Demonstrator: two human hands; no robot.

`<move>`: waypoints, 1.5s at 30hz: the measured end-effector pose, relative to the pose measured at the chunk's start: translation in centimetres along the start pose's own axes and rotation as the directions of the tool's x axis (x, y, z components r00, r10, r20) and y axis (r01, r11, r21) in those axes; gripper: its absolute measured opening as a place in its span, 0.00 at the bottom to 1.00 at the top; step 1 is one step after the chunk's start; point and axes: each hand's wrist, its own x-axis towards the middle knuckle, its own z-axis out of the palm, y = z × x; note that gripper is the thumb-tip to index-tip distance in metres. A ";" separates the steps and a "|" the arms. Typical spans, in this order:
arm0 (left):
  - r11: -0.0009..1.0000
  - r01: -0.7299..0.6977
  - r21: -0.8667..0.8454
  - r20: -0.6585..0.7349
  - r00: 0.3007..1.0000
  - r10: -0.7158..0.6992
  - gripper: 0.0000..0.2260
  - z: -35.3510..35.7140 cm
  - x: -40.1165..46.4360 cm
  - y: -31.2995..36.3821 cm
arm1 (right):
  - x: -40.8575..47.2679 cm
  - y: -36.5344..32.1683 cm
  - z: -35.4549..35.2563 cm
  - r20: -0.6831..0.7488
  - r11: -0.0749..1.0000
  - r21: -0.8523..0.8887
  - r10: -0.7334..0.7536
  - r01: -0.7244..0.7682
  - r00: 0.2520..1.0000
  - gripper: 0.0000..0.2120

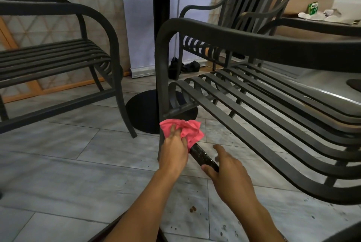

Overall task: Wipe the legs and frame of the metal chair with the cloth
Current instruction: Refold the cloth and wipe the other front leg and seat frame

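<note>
A dark metal chair with a slatted seat fills the right half of the view. Its low side bar looks wet and runs from the front leg toward me. My left hand grips a pink cloth bunched around that bar, right where it meets the front leg. My right hand holds the same bar a little nearer to me, thumb under it and fingers loosely extended over it.
A second metal chair stands at the left and a third behind. A black table post with a round base rises between them. The floor is grey tile with small dark specks. Litter lies on a ledge at top right.
</note>
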 end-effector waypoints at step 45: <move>0.900 -0.267 0.345 0.066 0.963 0.260 0.14 -0.7 1.7 0.6 | -0.2 1.1 0.5 -0.208 0.940 0.311 -0.076 0.139 0.975 0.12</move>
